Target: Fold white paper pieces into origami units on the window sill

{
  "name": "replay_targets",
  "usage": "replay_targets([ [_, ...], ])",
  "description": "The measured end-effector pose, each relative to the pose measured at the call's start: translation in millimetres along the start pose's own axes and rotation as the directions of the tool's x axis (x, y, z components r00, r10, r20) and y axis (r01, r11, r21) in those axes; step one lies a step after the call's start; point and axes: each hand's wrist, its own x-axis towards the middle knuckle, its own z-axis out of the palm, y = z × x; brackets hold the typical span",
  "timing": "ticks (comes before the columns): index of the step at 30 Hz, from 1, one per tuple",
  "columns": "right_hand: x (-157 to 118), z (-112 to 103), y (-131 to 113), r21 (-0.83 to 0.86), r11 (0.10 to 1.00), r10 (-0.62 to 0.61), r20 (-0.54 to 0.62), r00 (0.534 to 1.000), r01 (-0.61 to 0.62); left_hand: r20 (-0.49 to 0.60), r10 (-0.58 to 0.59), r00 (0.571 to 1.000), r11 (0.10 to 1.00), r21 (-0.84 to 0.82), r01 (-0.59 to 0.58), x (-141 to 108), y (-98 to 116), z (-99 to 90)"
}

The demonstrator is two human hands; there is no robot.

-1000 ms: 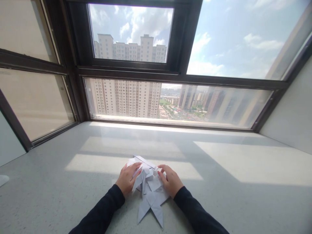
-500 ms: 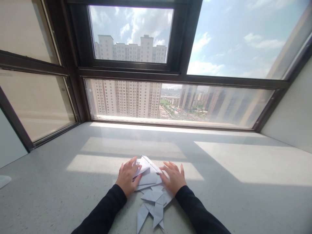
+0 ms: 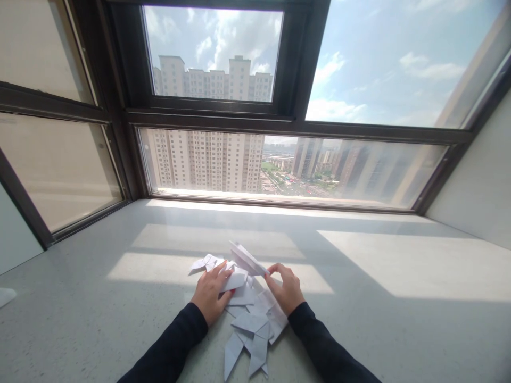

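Several folded white papers lie in an overlapping pile on the pale stone sill. My left hand rests on the pile's left side, its fingers apart over a folded piece. Beyond those fingers, a pointed paper piece sticks out to the left. My right hand pinches the lower right end of a long folded paper, which is tilted up above the pile. Below my right hand, a wider white paper lies at the pile's right edge.
The speckled sill carries bands of sunlight and shadow. Dark window frames stand along its back and left, with tall buildings outside. A white object sits at the far left edge. A pale wall rises on the right.
My right hand has closed on the long folded paper and lifted it off the pile. The pointed piece beyond my left hand has come into view. My left hand has barely moved.
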Motion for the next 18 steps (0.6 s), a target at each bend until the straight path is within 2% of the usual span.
replay_targets([
  [4, 8, -10, 7, 0.178, 0.983, 0.07, -0.14, 0.988, -0.044, -0.061, -0.088, 0.994, 0.996, -0.039, 0.086, 2, -3, -4.1],
  [9, 7, -10, 5, 0.384, 0.922, 0.085, -0.075, 0.994, -0.05, -0.166, -0.036, 0.986, 0.979, -0.203, 0.001, 3, 3, -10.3],
  [14, 10, -14, 4, 0.473, 0.873, 0.218, -0.149, 0.964, -0.124, -0.255, -0.089, 0.963, 0.988, -0.146, 0.053, 1, 12, -15.0],
  [16, 10, -14, 3, 0.515, 0.85, 0.182, -0.081, 0.98, -0.115, -0.254, -0.121, 0.959, 0.985, -0.149, 0.085, 1, 13, -13.4],
  [18, 9, -12, 1, 0.514, 0.85, 0.081, 0.087, 0.993, -0.115, -0.24, -0.164, 0.957, 0.975, -0.185, 0.12, 2, 12, -11.4],
])
